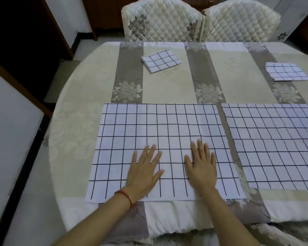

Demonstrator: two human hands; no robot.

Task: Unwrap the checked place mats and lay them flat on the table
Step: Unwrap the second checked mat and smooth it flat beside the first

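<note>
Fingers straight and spread on both hands — left hand (144, 172) & right hand (202, 170) press palm-down on the white black-checked cloth place mat (160, 128), flat at the table's near edge. Thin, soft, light — prob. slides; pinch folded ones (161, 60) at a corner.

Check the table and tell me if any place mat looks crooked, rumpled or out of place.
The folded mat at the far middle lies skewed to the tablecloth stripes; the other folded mat sits squarer. The right spread mat shows slight ripples. Both hands press the near mat, which lies flat.
</note>
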